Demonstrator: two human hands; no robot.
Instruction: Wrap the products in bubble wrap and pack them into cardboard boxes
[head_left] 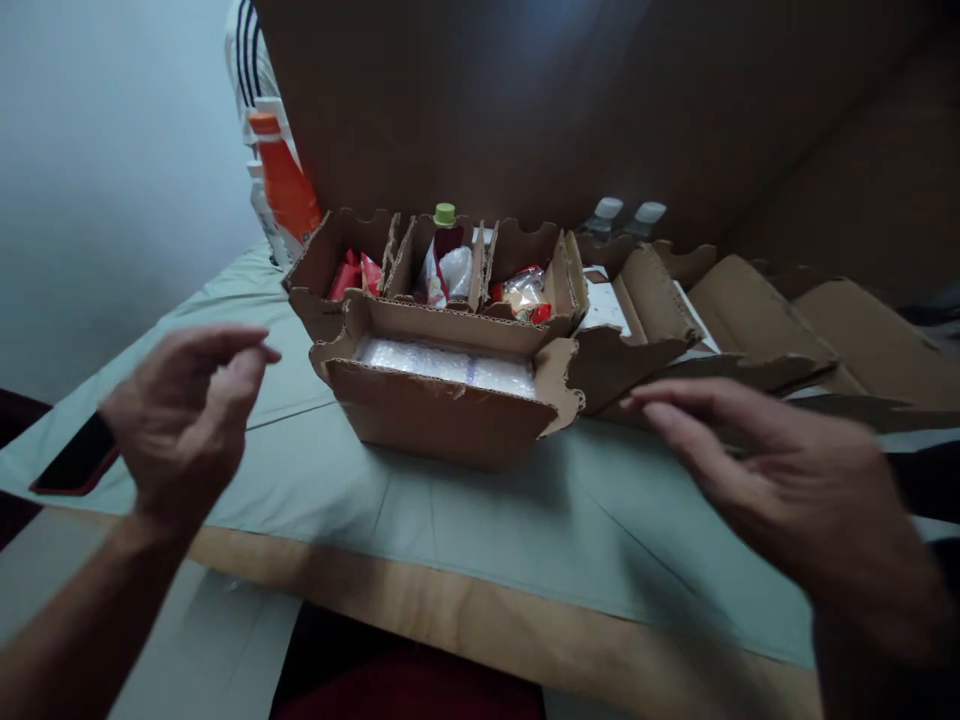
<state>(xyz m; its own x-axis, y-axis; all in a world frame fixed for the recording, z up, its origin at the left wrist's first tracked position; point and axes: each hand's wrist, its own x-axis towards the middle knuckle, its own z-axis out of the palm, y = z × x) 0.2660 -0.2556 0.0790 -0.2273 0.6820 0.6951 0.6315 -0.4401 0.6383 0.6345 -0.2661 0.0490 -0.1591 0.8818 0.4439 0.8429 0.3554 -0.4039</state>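
Note:
A small open-topped cardboard box (442, 420) stands upright at the middle of the cloth-covered table. Inside it lies a package in clear bubble wrap (442, 362). My left hand (191, 415), slightly blurred, hovers to the left of this box with its thumb and fingers bent toward each other and nothing between them. On the other side, my right hand (772, 470) is held apart from the box, fingers stretched toward it and thumb below, also without anything in it. Neither hand touches the box.
Behind stands a row of cardboard bins holding red packets (352, 275), a green-capped item (445, 215), wrapped snacks (525, 292) and white boxes (602, 300). An orange bottle (283, 180) stands back left. A phone (75, 460) lies left, near the table's wooden edge (450, 600).

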